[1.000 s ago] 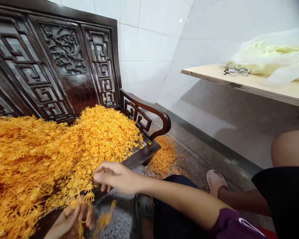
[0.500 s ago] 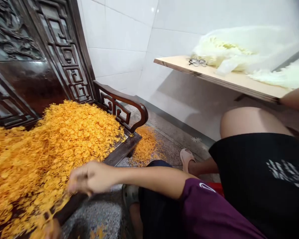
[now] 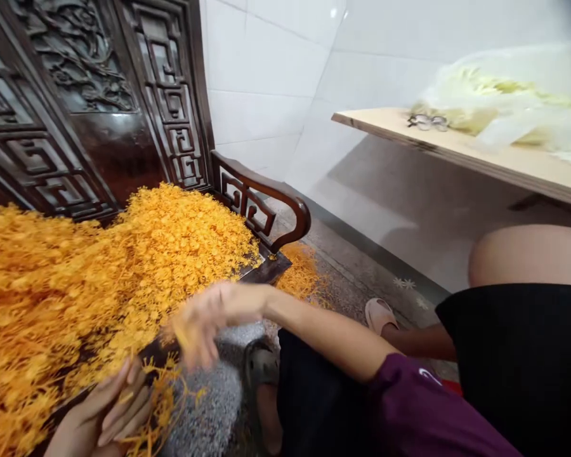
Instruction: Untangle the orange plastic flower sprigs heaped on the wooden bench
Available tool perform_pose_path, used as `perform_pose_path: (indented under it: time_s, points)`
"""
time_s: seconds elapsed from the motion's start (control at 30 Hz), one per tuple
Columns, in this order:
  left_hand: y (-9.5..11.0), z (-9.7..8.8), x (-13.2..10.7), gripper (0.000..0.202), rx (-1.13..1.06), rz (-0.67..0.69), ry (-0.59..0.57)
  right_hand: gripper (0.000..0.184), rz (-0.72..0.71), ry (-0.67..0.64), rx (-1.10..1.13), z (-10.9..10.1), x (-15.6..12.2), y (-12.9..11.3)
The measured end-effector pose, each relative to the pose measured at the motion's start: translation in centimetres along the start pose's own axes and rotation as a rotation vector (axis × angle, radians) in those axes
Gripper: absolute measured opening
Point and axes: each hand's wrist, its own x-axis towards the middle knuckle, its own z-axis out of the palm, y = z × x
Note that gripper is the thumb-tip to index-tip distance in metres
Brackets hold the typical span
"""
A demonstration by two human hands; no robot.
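Orange pieces (image 3: 171, 235) lay heaped on the bench (image 3: 128, 152), just beyond both hands.
Remotely, I saw the left hand (image 3: 95, 406) curled around orange strands (image 3: 164, 397); the right hand (image 3: 214, 311) hovered nearby, blurred, fingers loosely spread, its hold unclear.

Two hands (image 3: 107, 409) (image 3: 214, 312), one bench (image 3: 124, 136), one eyeglasses pair (image 3: 428, 122).

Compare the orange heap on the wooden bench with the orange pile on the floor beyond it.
The bench heap spreads far wider than the visible floor pile. The bench heap shows many flower-like heads; the floor pile looks like thin strands. The bench heap runs out of frame at left, while the floor pile is partly hidden by the bench corner. Both are orange.
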Motion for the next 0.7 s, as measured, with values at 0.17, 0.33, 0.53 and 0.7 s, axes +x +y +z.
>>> perform_pose_path:
  time_s: [0.17,0.33,0.53,0.7]
  points:
    - [-1.5,1.3,-0.4,0.034,0.055,-0.071,-0.105,0.030,0.030,0.857,0.102,-3.3,0.2,1.8]
    - [-2.8,1.5,-0.6,0.030,0.153,-0.003,-0.105,0.031,0.131,0.746,-0.287,-1.7,2.4,5.5]
    - [-3.2,1.6,-0.7,0.039,0.232,0.055,0.016,0.039,0.076,0.581,-0.223,0.6,4.1,7.7]
    - [-1.8,0.7,-0.5,0.044,0.253,0.008,0.060,0.038,-0.018,0.510,-0.353,-0.1,3.3,6.5]
